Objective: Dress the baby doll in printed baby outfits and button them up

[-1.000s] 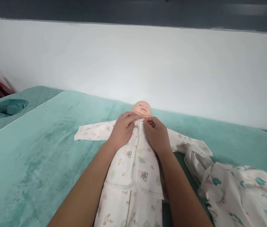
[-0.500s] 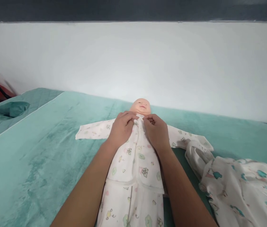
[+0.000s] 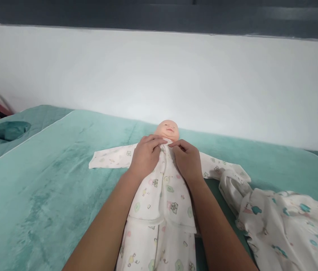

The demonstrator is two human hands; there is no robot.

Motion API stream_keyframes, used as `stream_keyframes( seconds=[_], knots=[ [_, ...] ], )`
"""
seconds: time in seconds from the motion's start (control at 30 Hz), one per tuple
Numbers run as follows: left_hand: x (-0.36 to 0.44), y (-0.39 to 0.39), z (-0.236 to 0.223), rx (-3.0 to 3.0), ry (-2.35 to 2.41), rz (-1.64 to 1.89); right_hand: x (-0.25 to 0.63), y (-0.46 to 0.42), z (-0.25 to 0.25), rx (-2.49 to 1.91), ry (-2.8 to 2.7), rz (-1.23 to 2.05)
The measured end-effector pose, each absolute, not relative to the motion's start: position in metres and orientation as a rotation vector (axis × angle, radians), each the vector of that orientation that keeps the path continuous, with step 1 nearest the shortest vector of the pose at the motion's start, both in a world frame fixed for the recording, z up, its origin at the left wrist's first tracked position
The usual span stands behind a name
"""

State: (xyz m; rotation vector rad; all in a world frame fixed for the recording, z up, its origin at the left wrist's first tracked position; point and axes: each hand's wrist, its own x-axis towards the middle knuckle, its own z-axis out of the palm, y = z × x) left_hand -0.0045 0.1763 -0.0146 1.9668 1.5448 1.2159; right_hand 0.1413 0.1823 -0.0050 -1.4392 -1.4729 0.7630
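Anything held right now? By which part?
The left hand and right hand both have fingers on the printed top, at its front neckline, just below the doll's head. Probably pinched, but the actual grip can't be told.

Two hands (image 3: 147, 156). One doll head (image 3: 168, 129) beyond them, one jacket (image 3: 173, 194) beneath, one lower garment (image 3: 144, 246) nearer, one crumpled garment (image 3: 283, 226), perhaps two, rightward.

How the left hand (image 3: 146, 156) and right hand (image 3: 187, 158) grip the jacket (image 3: 147, 199) is too small to tell, and below that grip the patterned bottoms (image 3: 143, 246) are cut off by the lower edge.
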Motion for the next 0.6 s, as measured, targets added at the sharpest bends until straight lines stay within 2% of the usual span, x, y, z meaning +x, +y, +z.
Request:
stream_keyframes(
  seconds=[0.6],
  knots=[
    [-0.0063,0.1767,-0.0132,1.961,1.502,1.244,0.1389,0.1820,-0.0052,-1.455,-1.502,0.695]
  ],
)
